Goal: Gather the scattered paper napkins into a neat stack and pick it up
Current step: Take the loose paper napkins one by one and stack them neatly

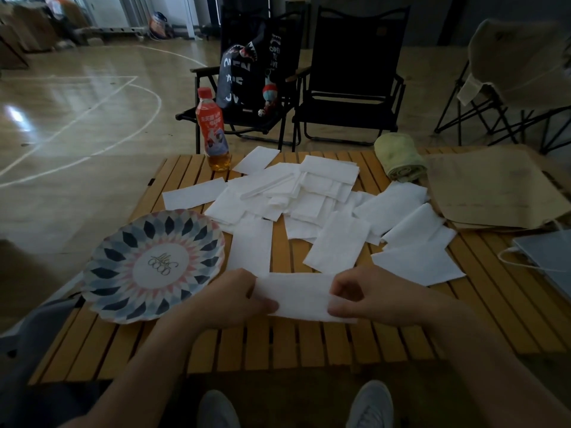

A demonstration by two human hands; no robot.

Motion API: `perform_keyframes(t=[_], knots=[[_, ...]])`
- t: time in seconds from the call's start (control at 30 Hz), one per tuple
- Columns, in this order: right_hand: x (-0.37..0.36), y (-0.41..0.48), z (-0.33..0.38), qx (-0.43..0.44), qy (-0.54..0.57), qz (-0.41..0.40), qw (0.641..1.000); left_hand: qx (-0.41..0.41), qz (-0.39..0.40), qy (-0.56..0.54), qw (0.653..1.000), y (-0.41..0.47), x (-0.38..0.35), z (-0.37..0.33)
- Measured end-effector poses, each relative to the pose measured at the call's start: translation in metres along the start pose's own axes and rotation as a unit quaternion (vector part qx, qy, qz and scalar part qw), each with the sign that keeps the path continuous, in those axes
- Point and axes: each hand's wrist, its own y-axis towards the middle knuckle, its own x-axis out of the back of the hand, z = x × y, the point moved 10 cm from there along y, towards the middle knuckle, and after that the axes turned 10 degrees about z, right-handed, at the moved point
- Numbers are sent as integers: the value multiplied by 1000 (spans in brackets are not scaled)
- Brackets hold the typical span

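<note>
A folded white napkin lies near the front of the wooden slat table. My left hand pinches its left end and my right hand pinches its right end, thumbs on top. Behind it, several more white napkins lie scattered and overlapping across the middle of the table, some single, some in a loose heap. One napkin sits apart at the left.
A patterned paper plate lies at the left, partly over the table edge. An orange drink bottle stands at the back left. A rolled green towel, brown paper bags and a grey laptop occupy the right. Folding chairs stand behind.
</note>
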Motion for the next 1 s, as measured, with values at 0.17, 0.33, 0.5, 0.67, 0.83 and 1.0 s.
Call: perform_keyframes(t=[0.17,0.33,0.5,0.67,0.83,1.0], knots=[[12,4,-8,-27,36,-74,996,31,-8,16,999,5,2,8],[10,11,-28,-92,76,-106,987,65,-44,37,996,9,1,9],[-1,16,-35,-152,-30,-111,982,90,-83,68,990,13,0,10],[6,12,-28,-180,-156,-168,957,90,-106,40,989,12,-2,13],[-10,24,5,-77,-205,-165,962,51,-103,-10,993,16,-4,0],[-28,30,10,-83,-239,-135,958,34,-225,131,965,6,25,-8]])
